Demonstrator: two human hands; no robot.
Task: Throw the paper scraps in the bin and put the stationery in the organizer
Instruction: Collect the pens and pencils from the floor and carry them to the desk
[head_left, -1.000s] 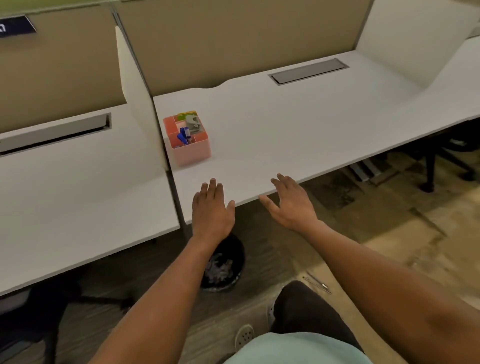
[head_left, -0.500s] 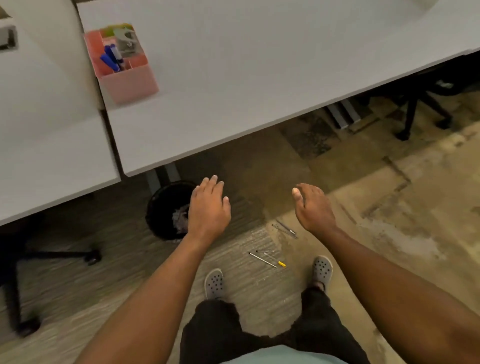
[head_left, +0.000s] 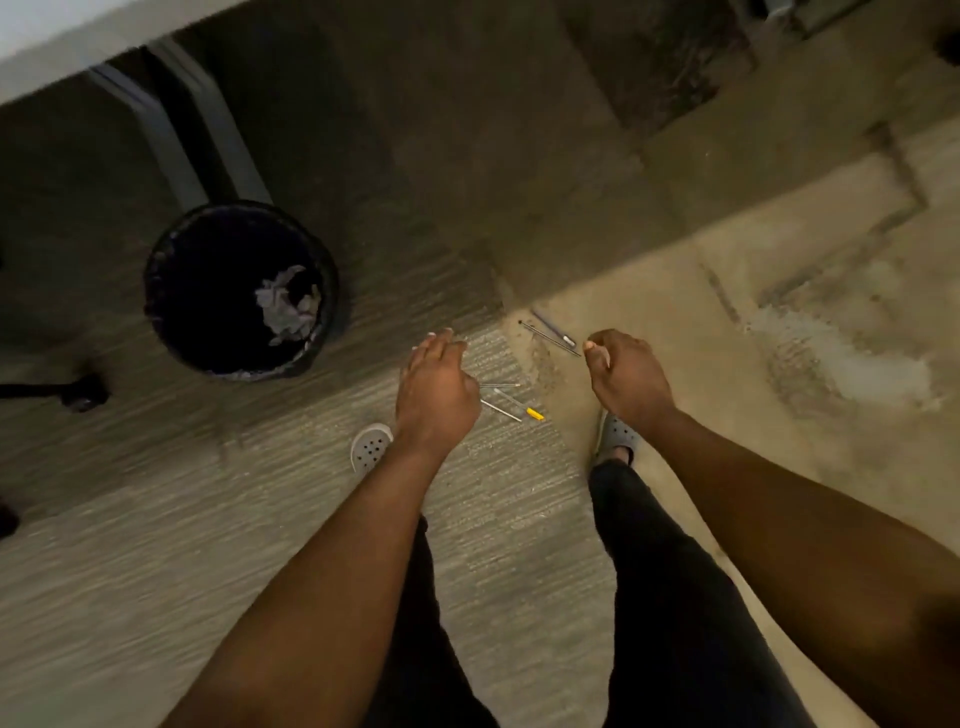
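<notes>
Several pens lie loose on the floor between the person's feet and the desk. One group, thin sticks with a yellow-tipped pen (head_left: 534, 413) among them, lies on the striped carpet (head_left: 208, 519) just beside the left hand and partly hidden under it. A second pair, a dark thin pen (head_left: 548, 338) and a bluish one alongside it, lies farther out on the bare tan floor (head_left: 779, 312), with its near end just by the right hand's fingertips.

The left hand (head_left: 435, 395) reaches forward and down, back of the hand up, fingers loosely bent and drooping, holding nothing. The right hand (head_left: 626, 375) is stretched out the same way, thumb tucked near the bent fingers, also holding nothing; whether it touches the dark pen I cannot tell. Both forearms run long and nearly straight from the lower edge.

The black bin (head_left: 240, 288) stands to the left, well apart from the pens, with crumpled paper scraps (head_left: 288, 304) inside. Behind it rise grey desk legs (head_left: 176, 124). Two perforated clogs show below the hands
</notes>
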